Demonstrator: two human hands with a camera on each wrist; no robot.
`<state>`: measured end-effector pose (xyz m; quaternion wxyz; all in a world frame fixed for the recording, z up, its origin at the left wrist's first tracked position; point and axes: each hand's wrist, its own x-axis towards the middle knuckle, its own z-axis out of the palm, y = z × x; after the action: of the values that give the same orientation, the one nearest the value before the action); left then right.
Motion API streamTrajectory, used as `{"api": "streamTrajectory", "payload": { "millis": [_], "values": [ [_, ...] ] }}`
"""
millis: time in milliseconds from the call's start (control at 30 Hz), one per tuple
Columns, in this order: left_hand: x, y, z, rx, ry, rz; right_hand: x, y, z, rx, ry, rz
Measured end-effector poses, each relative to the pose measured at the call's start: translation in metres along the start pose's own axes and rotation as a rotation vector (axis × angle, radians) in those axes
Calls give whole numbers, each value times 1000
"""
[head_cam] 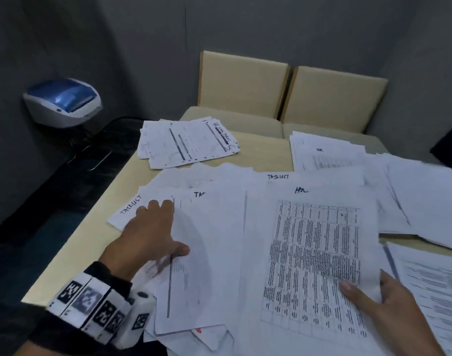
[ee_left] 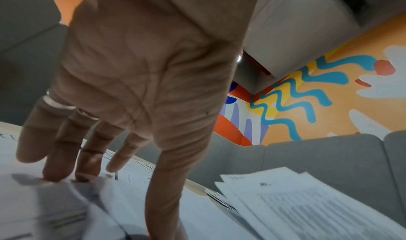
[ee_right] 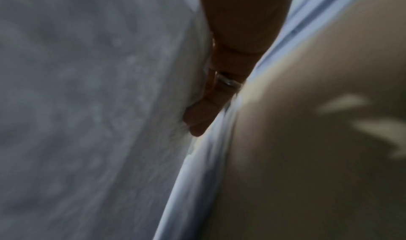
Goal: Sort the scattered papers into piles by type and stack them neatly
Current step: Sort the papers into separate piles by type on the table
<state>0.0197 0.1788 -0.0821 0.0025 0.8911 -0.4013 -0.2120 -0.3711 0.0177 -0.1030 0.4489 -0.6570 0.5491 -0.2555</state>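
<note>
White papers lie scattered over a beige table (head_cam: 86,242). My left hand (head_cam: 160,227) presses flat, fingers spread, on overlapping sheets marked TASKLIST (head_cam: 132,205); in the left wrist view its fingertips (ee_left: 83,174) touch the paper. My right hand (head_cam: 361,294) pinches the lower right edge of a sheet marked HR with a printed table (head_cam: 314,253). The thumb lies on top and the fingers (ee_right: 208,105) are under the sheet (ee_right: 87,105), which is lifted a little. A sorted pile of HR forms (head_cam: 186,142) sits at the back. Another HR pile (head_cam: 325,155) lies back right.
More loose sheets spread at the right (head_cam: 425,199) and near right (head_cam: 435,286). A white and blue printer (head_cam: 63,101) stands off the table's left side. Two beige chairs (head_cam: 245,83) face the far edge. Bare table shows along the left edge.
</note>
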Motion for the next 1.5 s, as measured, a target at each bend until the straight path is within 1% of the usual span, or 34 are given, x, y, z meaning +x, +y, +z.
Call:
{"api": "streamTrajectory", "payload": {
  "millis": [33,133,200,233,300,367,400,500,567,633,767,900,1000,1067,1167,1200,1233,1267,1300,1333,1367,1400,1433,1467,1500],
  "values": [
    [1,-1,0,-3,-3,-2,1,-6,-9,-16,-5,-38],
    [3,-3,-3,-18,-43,-5,4,-43,-42,-38,67,-126],
    [4,-4,-4,-21,-37,4,15,-66,-69,1,122,-183],
    [4,-5,-4,-22,-32,8,31,-75,-87,25,159,-194],
    [3,-6,-3,-29,-25,11,70,-82,-122,-2,218,-160],
    [1,-8,-3,-40,-17,11,108,-86,-150,-56,315,-152],
    [-1,-10,-2,-46,-14,11,129,-86,-165,-108,329,-131],
    [-6,-15,0,-81,10,6,171,-93,-184,-183,357,-79],
    [-9,-19,2,-106,20,-7,197,-83,-191,-184,339,-5],
    [-10,-22,4,-128,20,-25,237,-59,-199,-240,267,23],
    [-12,-23,10,-126,28,-43,256,-60,-154,-388,128,52],
    [-14,-25,12,-155,26,-66,272,-40,-119,-556,97,77],
    [-14,-29,16,-152,48,-68,293,-16,-110,-634,131,132],
    [-16,-28,15,-153,67,-66,299,-13,-106,-645,157,162],
    [-23,-24,6,-153,93,-59,281,-42,-95,-662,253,229],
    [-26,-23,2,-182,115,-57,271,-54,-91,-694,301,192],
    [-28,-23,-2,-242,146,-62,256,-69,-82,-709,327,104],
    [-29,-23,-5,-323,177,-66,240,-82,-72,-684,316,-29],
    [-30,-24,-7,-413,202,-63,220,-93,-57,-610,258,-163],
    [-30,-26,-9,-500,218,-31,199,-101,-41,-511,152,-258],
    [-31,-28,-10,-575,221,20,171,-108,-23,-417,9,-302],
    [-32,-29,-13,-640,217,83,146,-110,-4,-348,-148,-300],
    [-34,-29,-15,-705,209,143,118,-113,14,-303,-297,-267],
    [-36,-27,-17,-770,203,193,94,-113,29,-279,-414,-234],
    [-38,-26,-19,-827,203,223,74,-111,42,-274,-501,-224]
  ]
}}
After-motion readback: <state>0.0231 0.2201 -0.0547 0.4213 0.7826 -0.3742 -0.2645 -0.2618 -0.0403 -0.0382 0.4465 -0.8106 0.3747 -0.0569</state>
